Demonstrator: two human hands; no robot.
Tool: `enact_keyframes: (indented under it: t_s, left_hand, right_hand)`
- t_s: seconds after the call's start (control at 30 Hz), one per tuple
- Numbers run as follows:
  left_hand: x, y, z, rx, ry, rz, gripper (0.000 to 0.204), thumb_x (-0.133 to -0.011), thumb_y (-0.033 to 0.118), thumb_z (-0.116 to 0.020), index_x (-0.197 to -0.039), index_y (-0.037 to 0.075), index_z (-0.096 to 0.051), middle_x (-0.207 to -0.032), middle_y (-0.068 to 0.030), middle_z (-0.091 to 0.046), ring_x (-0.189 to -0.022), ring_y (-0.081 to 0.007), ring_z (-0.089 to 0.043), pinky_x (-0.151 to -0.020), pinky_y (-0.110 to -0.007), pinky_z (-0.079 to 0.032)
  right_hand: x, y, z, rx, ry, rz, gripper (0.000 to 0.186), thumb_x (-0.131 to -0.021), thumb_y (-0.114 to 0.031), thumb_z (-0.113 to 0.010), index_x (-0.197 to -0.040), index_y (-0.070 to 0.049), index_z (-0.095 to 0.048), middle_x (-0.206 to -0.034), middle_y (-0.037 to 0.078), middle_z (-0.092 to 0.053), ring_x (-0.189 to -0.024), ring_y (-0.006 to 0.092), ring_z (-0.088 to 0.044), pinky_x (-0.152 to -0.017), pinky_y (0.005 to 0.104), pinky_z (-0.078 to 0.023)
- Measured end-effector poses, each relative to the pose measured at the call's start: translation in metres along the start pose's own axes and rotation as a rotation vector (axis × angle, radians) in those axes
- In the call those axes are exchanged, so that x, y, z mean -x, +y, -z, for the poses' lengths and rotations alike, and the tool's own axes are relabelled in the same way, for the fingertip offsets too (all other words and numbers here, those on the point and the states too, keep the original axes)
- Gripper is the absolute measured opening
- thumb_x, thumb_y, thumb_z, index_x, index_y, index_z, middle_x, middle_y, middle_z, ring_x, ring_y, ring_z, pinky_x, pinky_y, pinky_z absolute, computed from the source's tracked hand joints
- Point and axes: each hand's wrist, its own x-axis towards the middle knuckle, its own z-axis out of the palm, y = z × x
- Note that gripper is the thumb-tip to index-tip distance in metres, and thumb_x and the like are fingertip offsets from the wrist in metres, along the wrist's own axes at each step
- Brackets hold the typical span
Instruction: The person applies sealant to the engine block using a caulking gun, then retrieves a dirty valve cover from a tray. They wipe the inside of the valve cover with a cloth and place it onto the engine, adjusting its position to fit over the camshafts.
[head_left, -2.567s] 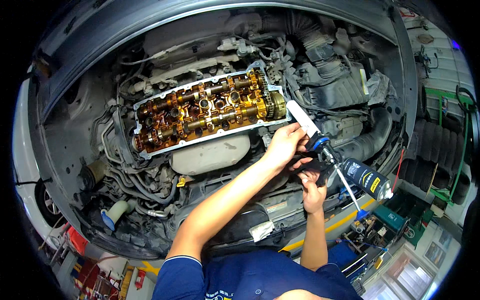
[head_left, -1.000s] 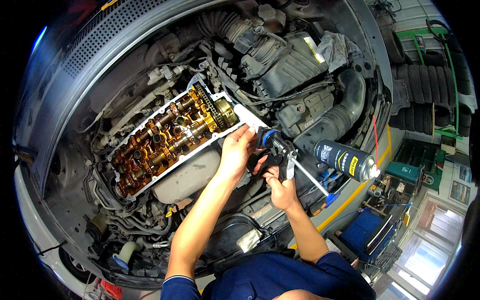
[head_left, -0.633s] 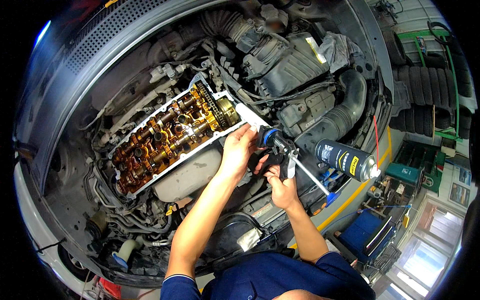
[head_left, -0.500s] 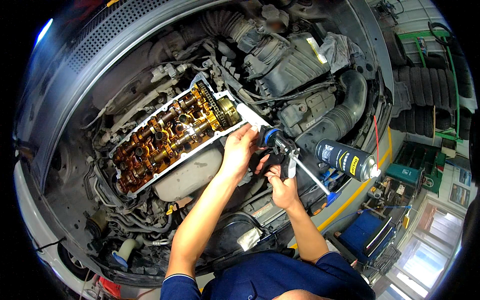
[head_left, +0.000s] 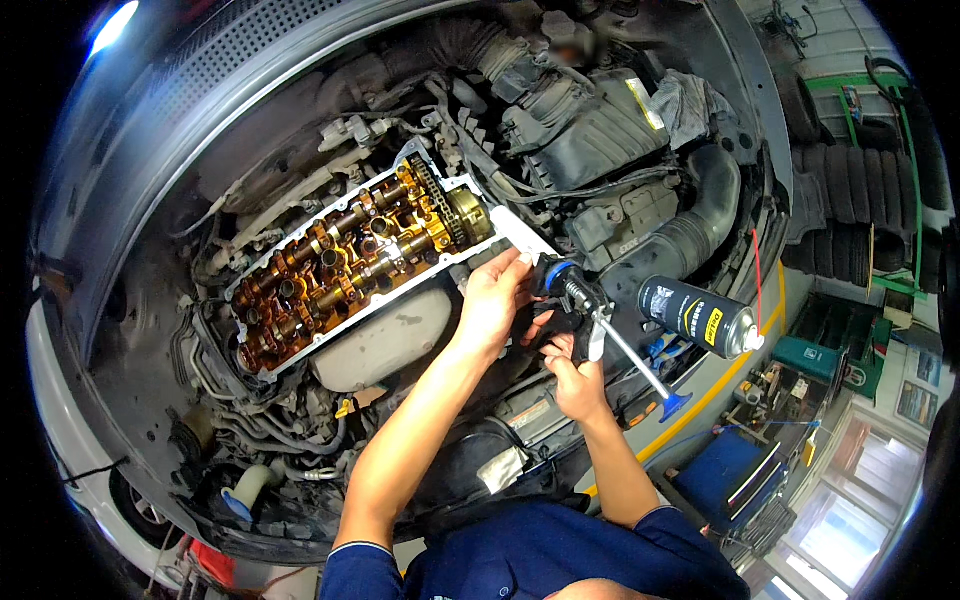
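Note:
Both hands hold a caulking gun (head_left: 578, 293) at the front right of an opened engine. Its white tube (head_left: 520, 233) slants up and left, with the tip near the timing-chain end of the exposed cylinder head (head_left: 372, 262). My left hand (head_left: 492, 302) is closed around the front of the gun, beside the tube. My right hand (head_left: 578, 382) grips the handle and trigger; some of its fingers are hidden. The plunger rod (head_left: 630, 345) runs back to a blue end piece (head_left: 676, 405). Oily golden camshafts lie within the head's pale rim.
A black spray can (head_left: 698, 318) with a red straw lies right of the gun, near the air hose (head_left: 695, 225). A crumpled rag (head_left: 690, 108) lies by the air-filter box (head_left: 590, 130). A white paper (head_left: 500, 470) rests on the front edge. Tyres (head_left: 850, 190) stand at the right.
The view has shifted slightly, moving the engine a little right in the picture. The gun's rear end sits slightly farther right. Both hands keep their hold on it.

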Motion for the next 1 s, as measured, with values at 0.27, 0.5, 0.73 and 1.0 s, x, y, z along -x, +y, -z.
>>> enact_keyframes:
  t_s: [0.27, 0.5, 0.73, 1.0]
  left_hand:
    - [0.009, 0.001, -0.006, 0.03, -0.026, 0.045, 0.036, -0.11, 0.022, -0.061, -0.136, -0.004, -0.063, -0.108, -0.005, -0.073, -0.094, -0.0144, -0.07, -0.086, -0.033, -0.059]
    - [0.001, -0.008, 0.002, 0.008, -0.027, 0.001, 0.034, -0.11, 0.021, -0.059, -0.134, -0.003, -0.063, -0.11, -0.0052, -0.074, -0.093, -0.0144, -0.07, -0.086, -0.032, -0.058]
    - [0.002, -0.008, 0.003, -0.029, -0.034, 0.01, 0.034, -0.111, 0.022, -0.058, -0.134, -0.002, -0.064, -0.11, -0.0063, -0.075, -0.095, -0.0151, -0.071, -0.088, -0.034, -0.058]
    - [0.003, -0.01, 0.002, -0.006, -0.032, 0.001, 0.038, -0.111, 0.023, -0.058, -0.138, -0.003, -0.063, -0.114, -0.0077, -0.076, -0.097, -0.0155, -0.071, -0.089, -0.033, -0.058]
  right_hand:
    - [0.012, 0.001, 0.006, 0.157, 0.08, -0.056, 0.054, -0.087, 0.006, -0.043, -0.14, 0.006, -0.055, -0.118, 0.009, -0.062, -0.106, 0.0154, -0.059, -0.097, 0.0298, -0.051]
    - [0.006, -0.001, 0.003, 0.077, -0.005, -0.002, 0.053, -0.087, 0.006, -0.039, -0.139, 0.007, -0.052, -0.123, 0.017, -0.064, -0.113, 0.0247, -0.065, -0.103, 0.038, -0.052]
    - [0.005, -0.006, 0.0, 0.0, -0.029, -0.001, 0.046, -0.092, 0.011, -0.039, -0.135, 0.003, -0.051, -0.118, 0.015, -0.065, -0.112, 0.0233, -0.065, -0.102, 0.036, -0.052]
    - [0.007, -0.001, 0.002, 0.045, -0.019, 0.019, 0.047, -0.092, 0.007, -0.038, -0.136, 0.006, -0.052, -0.118, 0.017, -0.065, -0.111, 0.0257, -0.067, -0.103, 0.0397, -0.055]
